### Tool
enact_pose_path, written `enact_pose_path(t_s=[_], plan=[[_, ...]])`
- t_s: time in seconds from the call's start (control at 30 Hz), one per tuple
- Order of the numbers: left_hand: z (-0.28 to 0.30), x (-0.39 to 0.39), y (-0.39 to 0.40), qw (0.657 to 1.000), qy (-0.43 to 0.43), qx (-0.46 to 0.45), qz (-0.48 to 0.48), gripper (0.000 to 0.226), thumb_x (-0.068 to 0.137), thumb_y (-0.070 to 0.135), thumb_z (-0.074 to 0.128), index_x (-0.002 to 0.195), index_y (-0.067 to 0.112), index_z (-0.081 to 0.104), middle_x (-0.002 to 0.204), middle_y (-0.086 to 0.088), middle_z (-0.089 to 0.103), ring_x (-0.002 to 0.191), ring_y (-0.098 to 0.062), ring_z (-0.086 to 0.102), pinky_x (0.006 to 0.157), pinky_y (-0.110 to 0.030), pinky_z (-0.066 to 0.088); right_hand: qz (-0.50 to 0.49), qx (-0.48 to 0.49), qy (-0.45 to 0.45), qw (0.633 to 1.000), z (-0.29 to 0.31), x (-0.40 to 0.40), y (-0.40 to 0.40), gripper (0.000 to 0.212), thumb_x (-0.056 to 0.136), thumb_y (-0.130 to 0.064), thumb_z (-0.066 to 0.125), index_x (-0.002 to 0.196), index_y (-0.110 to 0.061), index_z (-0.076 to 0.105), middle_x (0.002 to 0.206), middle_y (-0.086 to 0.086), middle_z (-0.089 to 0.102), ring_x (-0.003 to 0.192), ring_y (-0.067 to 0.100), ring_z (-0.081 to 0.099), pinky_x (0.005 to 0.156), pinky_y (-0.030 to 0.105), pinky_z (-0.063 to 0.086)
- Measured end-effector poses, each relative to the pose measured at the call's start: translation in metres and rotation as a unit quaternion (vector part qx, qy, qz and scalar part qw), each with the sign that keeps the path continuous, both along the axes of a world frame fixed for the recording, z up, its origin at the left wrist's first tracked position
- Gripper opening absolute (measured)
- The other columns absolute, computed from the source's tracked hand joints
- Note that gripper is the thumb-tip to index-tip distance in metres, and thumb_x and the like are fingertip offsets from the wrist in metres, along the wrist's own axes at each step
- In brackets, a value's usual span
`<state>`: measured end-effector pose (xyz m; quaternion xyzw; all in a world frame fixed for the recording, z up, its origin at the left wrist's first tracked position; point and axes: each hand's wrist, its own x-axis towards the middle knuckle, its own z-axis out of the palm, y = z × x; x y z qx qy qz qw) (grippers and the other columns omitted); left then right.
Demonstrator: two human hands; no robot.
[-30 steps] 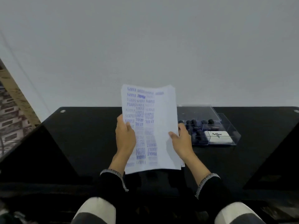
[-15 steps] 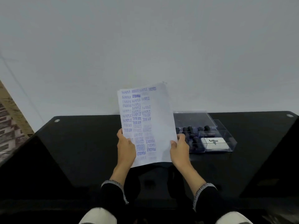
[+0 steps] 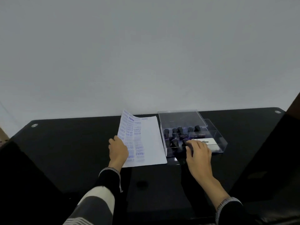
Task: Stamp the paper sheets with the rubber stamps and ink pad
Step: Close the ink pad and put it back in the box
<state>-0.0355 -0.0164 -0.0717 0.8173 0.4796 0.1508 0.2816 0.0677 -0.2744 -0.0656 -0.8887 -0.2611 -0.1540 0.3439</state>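
Stamped white paper sheets (image 3: 146, 142) lie on the black desk (image 3: 65, 151), left hand (image 3: 118, 151) pinching their nine-o'clock edge; right hand (image 3: 198, 154), grip closure unclear, reaches into the clear plastic box (image 3: 215, 135) of dark rubber stamps (image 3: 174, 131) at three o'clock.

Plain pale grey-white wall (image 3: 146, 51) fills the upper half, no marks or fixtures, evenly lit w/ soft diffuse light. Black glossy tabletop (image 3: 68, 143) runs across below it, back edge flush against the wall; faint reflections on the surface. Round silver fittings near both back corners: left one (image 3: 34, 125), right one (image 3: 278, 111). Dark angled panels flank the tabletop at lower left & lower right. Brown strip (image 3: 294, 101) at far right edge; can't tell what it is. Sliver of patterned stuff at far left edge (image 3: 2, 137), too small to ID.
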Motion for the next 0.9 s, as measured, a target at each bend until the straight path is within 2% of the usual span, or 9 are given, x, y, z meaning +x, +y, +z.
enact_pose_path(t_s=[0.17, 0.27, 0.4, 0.47, 0.53, 0.57, 0.67, 0.77, 0.9], plan=[[-0.01, 0.029, 0.01, 0.994, 0.095, 0.044, 0.036, 0.067, 0.095, 0.011, 0.051, 0.147, -0.008, 0.012, 0.143, -0.024, 0.024, 0.122, -0.039, 0.038, 0.094, -0.039, 0.046, -0.014, -0.007, -0.024, 1.0, -0.017, 0.022, -0.02, 0.02, 0.093, -0.018, 0.057, 0.111, -0.017, 0.063, 0.113, -0.002, 0.061, 0.113, 0.018, 0.05, 0.102, 0.035, 0.028], [-0.013, 0.04, 0.008, 0.988, 0.121, 0.055, 0.08, 0.07, 0.093, 0.012, 0.056, 0.146, -0.008, 0.015, 0.144, -0.023, 0.025, 0.122, -0.039, 0.038, 0.098, -0.042, 0.043, 0.012, -0.011, -0.048, 0.999, -0.027, 0.03, -0.027, 0.023, 0.091, -0.018, 0.058, 0.114, -0.018, 0.062, 0.114, -0.003, 0.06, 0.113, 0.016, 0.049, 0.102, 0.032, 0.031], [-0.007, 0.051, 0.003, 0.979, 0.166, 0.055, 0.106, 0.077, 0.09, 0.016, 0.06, 0.148, -0.003, 0.013, 0.146, -0.02, 0.023, 0.133, -0.041, 0.024, 0.107, -0.053, 0.027, 0.011, -0.017, -0.065, 0.998, -0.036, 0.035, -0.027, 0.026, 0.091, -0.015, 0.059, 0.116, -0.018, 0.063, 0.116, -0.002, 0.059, 0.116, 0.018, 0.048, 0.102, 0.04, 0.035], [-0.005, 0.055, 0.004, 0.975, 0.173, 0.1, 0.097, 0.08, 0.088, 0.015, 0.061, 0.149, 0.002, 0.011, 0.149, -0.018, 0.02, 0.135, -0.039, 0.021, 0.108, -0.055, 0.025, 0.008, -0.014, -0.068, 0.998, -0.037, 0.036, -0.026, 0.025, 0.09, -0.014, 0.06, 0.114, -0.018, 0.065, 0.115, -0.001, 0.059, 0.116, 0.018, 0.047, 0.103, 0.04, 0.033], [-0.003, 0.065, 0.003, 0.979, 0.111, 0.172, 0.011, 0.066, 0.09, 0.007, 0.054, 0.148, 0.01, 0.024, 0.15, -0.012, 0.026, 0.131, -0.034, 0.032, 0.105, -0.047, 0.032, 0.007, -0.013, -0.073, 0.997, -0.038, 0.036, -0.026, 0.027, 0.089, -0.011, 0.061, 0.115, -0.018, 0.065, 0.115, 0.0, 0.06, 0.115, 0.017, 0.046, 0.103, 0.04, 0.032], [-0.003, 0.074, 0.002, 0.978, 0.046, 0.188, -0.075, 0.055, 0.092, 0.002, 0.049, 0.144, 0.013, 0.036, 0.147, -0.009, 0.035, 0.126, -0.031, 0.04, 0.1, -0.043, 0.038, 0.007, -0.014, -0.076, 0.997, -0.038, 0.036, -0.027, 0.029, 0.088, -0.008, 0.063, 0.115, -0.017, 0.065, 0.115, 0.001, 0.06, 0.115, 0.017, 0.045, 0.102, 0.041, 0.033], [0.0, 0.104, -0.009, 0.932, -0.071, 0.173, -0.311, 0.03, 0.098, 0.005, 0.044, 0.121, 0.014, 0.061, 0.128, -0.003, 0.055, 0.114, -0.023, 0.054, 0.093, -0.036, 0.043, 0.009, -0.017, -0.09, 0.996, -0.038, 0.037, -0.028, 0.036, 0.083, -0.002, 0.067, 0.116, -0.017, 0.064, 0.115, 0.003, 0.06, 0.115, 0.016, 0.044, 0.1, 0.043, 0.038], [-0.001, 0.131, -0.002, 0.929, -0.066, 0.099, -0.35, 0.02, 0.098, 0.012, 0.048, 0.109, 0.015, 0.065, 0.122, 0.0, 0.057, 0.114, -0.02, 0.052, 0.094, -0.03, 0.039, 0.007, -0.021, -0.094, 0.995, -0.041, 0.039, -0.029, 0.041, 0.081, 0.0, 0.069, 0.119, -0.016, 0.062, 0.115, 0.003, 0.061, 0.115, 0.016, 0.046, 0.101, 0.043, 0.039], [-0.005, 0.15, 0.018, 0.922, -0.041, 0.065, -0.379, 0.036, 0.095, 0.006, 0.053, 0.126, 0.023, 0.061, 0.132, 0.002, 0.051, 0.121, -0.015, 0.046, 0.097, -0.024, 0.033, 0.003, -0.026, -0.095, 0.995, -0.043, 0.041, -0.028, 0.043, 0.078, 0.0, 0.071, 0.118, -0.016, 0.062, 0.115, 0.003, 0.061, 0.115, 0.019, 0.05, 0.099, 0.046, 0.042]])
